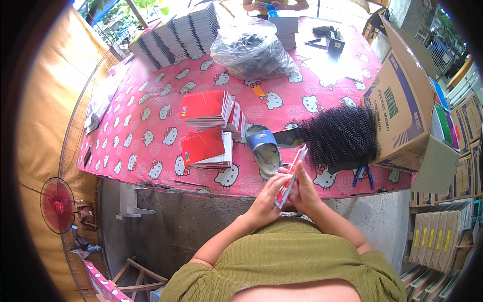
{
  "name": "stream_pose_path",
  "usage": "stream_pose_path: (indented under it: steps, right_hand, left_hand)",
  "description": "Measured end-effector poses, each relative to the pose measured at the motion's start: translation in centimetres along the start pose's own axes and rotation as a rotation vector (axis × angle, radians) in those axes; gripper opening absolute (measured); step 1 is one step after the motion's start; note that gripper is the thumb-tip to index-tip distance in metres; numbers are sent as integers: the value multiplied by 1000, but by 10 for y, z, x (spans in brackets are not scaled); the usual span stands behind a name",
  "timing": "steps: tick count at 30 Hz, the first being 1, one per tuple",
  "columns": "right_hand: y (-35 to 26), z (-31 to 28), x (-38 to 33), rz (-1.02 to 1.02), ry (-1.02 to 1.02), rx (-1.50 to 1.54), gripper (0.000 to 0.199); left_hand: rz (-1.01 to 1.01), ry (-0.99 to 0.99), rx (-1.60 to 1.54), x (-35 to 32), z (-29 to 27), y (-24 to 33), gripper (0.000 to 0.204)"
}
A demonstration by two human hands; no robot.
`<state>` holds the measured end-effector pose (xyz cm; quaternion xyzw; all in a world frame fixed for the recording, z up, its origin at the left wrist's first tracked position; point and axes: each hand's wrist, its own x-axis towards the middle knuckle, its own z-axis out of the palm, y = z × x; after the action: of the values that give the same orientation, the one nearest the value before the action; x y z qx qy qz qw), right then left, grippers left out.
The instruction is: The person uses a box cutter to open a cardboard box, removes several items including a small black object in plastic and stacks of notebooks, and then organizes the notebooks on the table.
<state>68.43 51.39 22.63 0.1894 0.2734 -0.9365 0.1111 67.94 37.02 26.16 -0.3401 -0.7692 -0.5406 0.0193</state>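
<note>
Holding a small red-covered notebook [291, 175] edge-on between both hands, the person is standing at the near edge of a table covered in a pink cartoon-cat cloth [151, 131]. The left hand [264, 199] is pinching the notebook's lower end, fingers curled against its left face, while the right hand [303, 191] is closing around it from the right, thumb lying up along the cover. The notebook's long axis is running from the lower left, near the person's chest, up and to the right toward a heap of black spiral binding coils [341, 135]; that heap is lying just beyond the notebook's upper tip, nearer the right hand. Two stacks of red notebooks [206, 132] are sitting well to the left of the hands, and a blue sandal [264, 148] is lying just above the left hand. A cardboard carton [402, 105] is resting at the table's right end.
</note>
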Motion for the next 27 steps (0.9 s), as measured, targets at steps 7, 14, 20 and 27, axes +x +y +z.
stream_pose_path:
  steps: [7,14,20,27]
  right_hand:
    - [-20,-22,-2,-812,63,-1011,85]
    - [5,-56,18,-674,-234,-1163,40]
    - [14,-59,23,-765,-202,-1186,35]
    - [-3,16,16,-662,-191,-1279,46]
  left_hand:
    - [-408,123,-275,-9,-26,-29,36]
    - [-243,231,-229,-34,0,-85,76]
    - [-103,206,-16,-40,16,-99,86]
    - [-150,367,173,-11,-55,-35,70]
